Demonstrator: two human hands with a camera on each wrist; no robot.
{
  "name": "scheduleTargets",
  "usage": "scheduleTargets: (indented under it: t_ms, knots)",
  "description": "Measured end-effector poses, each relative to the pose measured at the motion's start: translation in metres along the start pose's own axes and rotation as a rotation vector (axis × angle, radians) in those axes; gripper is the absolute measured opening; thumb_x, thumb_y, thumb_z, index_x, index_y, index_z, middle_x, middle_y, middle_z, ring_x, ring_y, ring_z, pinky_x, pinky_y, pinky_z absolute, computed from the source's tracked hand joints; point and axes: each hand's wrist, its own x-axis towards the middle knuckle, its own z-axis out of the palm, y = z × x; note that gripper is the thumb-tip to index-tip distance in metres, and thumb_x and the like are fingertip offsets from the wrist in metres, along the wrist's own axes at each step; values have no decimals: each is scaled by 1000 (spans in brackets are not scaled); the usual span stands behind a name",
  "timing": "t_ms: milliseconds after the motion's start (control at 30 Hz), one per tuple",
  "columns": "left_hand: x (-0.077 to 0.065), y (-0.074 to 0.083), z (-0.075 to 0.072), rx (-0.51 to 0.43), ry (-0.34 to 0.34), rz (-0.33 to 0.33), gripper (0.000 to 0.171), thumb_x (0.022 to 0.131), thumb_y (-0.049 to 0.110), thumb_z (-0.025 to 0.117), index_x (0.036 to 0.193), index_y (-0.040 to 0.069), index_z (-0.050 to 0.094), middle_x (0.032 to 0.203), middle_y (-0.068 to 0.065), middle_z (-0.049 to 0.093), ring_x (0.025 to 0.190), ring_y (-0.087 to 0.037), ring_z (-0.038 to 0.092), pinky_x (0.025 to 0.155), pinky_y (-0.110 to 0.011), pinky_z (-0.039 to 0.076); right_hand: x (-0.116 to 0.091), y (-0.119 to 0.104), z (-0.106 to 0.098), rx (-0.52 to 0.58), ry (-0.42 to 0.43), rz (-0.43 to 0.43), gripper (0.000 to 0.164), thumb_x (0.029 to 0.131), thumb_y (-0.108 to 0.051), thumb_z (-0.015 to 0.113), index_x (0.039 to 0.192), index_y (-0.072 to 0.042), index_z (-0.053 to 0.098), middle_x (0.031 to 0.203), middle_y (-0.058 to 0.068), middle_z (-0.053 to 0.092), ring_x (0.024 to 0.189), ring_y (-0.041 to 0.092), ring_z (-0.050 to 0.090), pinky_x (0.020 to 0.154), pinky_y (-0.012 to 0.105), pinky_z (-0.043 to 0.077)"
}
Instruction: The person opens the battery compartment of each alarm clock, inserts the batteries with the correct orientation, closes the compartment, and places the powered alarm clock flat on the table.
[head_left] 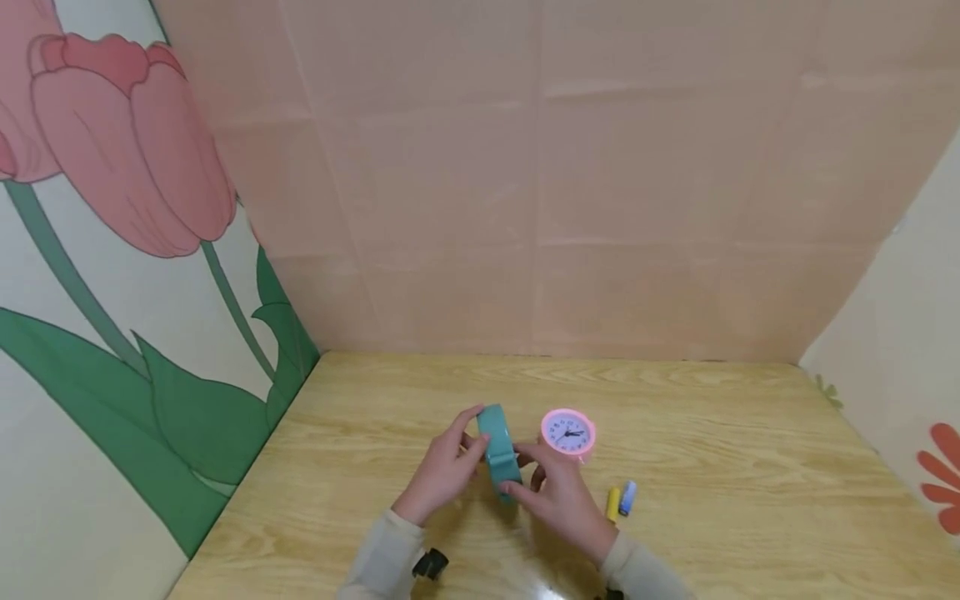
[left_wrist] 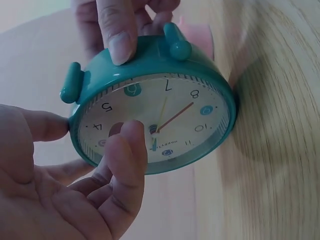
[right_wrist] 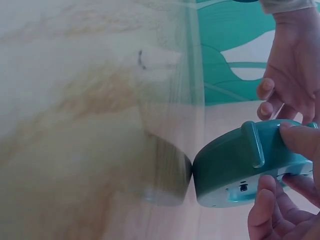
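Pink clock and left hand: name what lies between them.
In the head view, the teal clock, then part of the right hand.

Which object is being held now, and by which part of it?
A teal clock, by its round casing: the left hand at the rim, the right hand with its thumb on the side between the feet.

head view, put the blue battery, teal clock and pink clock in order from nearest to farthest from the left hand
From the left hand:
1. Teal clock: touching it, on its right.
2. Pink clock: right of the teal clock, apart from the hand.
3. Blue battery: farthest right of the three.
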Motion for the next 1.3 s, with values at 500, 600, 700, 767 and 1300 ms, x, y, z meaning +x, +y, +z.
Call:
scheduleTargets:
  t_ms: [500,600,700,767,1300]
  knots:
    - [-2,-12,-2,-37,1,-90,45,109,23,36,150,3,37,86,-8,62,72,-35,64,54,-31,49,-2,-5,1,-153,-19,-34,48,80,-23,85,125,-19,70,103,-11,62,74,4,52,62,18,49]
    - [-3,-15,-2,-32,-17,-136,50,110,34,35,148,2,38,81,-6,61,71,-33,63,57,-31,47,-2,-5,1,-190,-29,-61,44,78,-23,86,119,-20,72,104,-11,65,76,4,53,64,18,49]
    - [-5,-21,-1,-15,-46,-166,53,109,40,37,146,2,40,77,-6,62,68,-30,63,57,-31,46,-2,-4,3,-226,-65,-85,43,78,-24,86,119,-20,72,106,-10,66,82,2,55,69,19,50]
    - [-6,-26,-1,-10,-68,-182,53,108,39,38,146,2,40,76,-6,63,65,-30,63,57,-31,47,-2,-2,3,-246,-97,-97,44,79,-24,85,120,-20,71,107,-10,67,86,2,58,73,20,52]
    - [-7,-29,6,129,-118,-209,52,108,26,39,148,-6,32,75,-12,62,55,-19,53,51,-33,46,0,-1,-1,-197,-251,-118,34,82,-8,81,115,-12,70,110,-4,70,100,11,64,83,27,56]
